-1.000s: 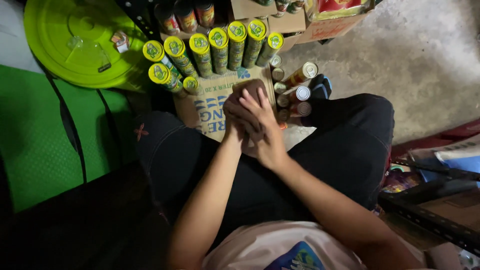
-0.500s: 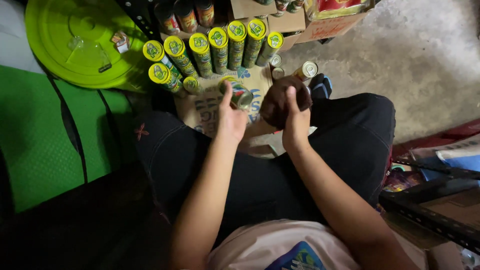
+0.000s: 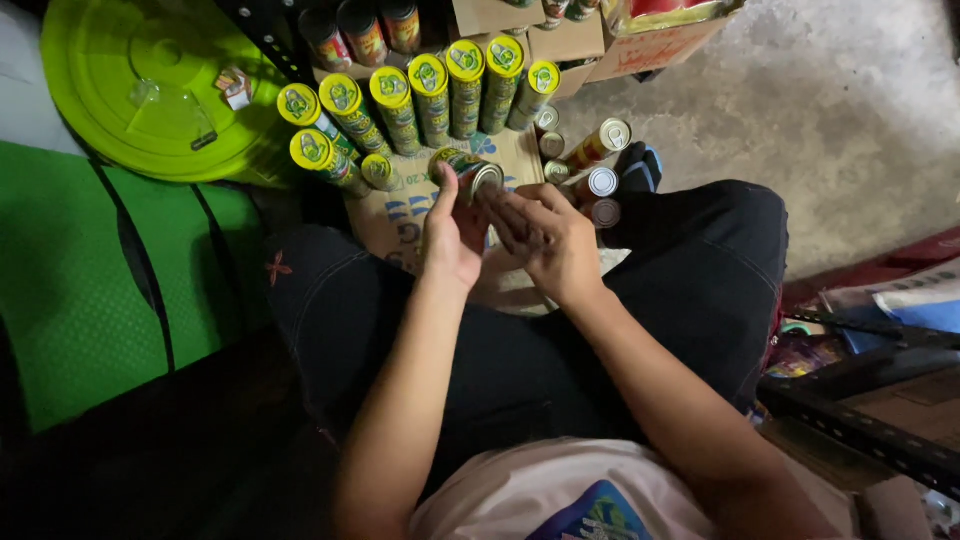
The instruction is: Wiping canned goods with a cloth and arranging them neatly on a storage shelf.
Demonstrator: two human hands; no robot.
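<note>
The left hand (image 3: 452, 232) is wrapped around a small tin can (image 3: 467, 171), thumb on the near side and fingers curled behind it, so the can sits at the top of that hand, just past the fingertips. The can lies tilted, its long axis running from the palm up and away toward the person's right, with the silver end turned toward the right hand (image 3: 545, 240). That right hand is half open and holds nothing; its fingers (image 3: 508, 215) stretch toward the can's silver end and reach just beside it, though whether they touch it cannot be told. So the can lies up and to the left of the right hand, and the left hand is plainly the nearer one, since it carries it. Beyond both hands, farther from the body, a row of yellow-lidded cans (image 3: 430, 85) stands on a flattened cardboard sheet (image 3: 400, 215), with a few more tucked to the left of the left hand. To the right of the right hand, several silver-topped cans (image 3: 601, 183) lie loose near the person's knee (image 3: 720, 230). Well off to the left of the left hand rests a large green lid (image 3: 130, 90).
</note>
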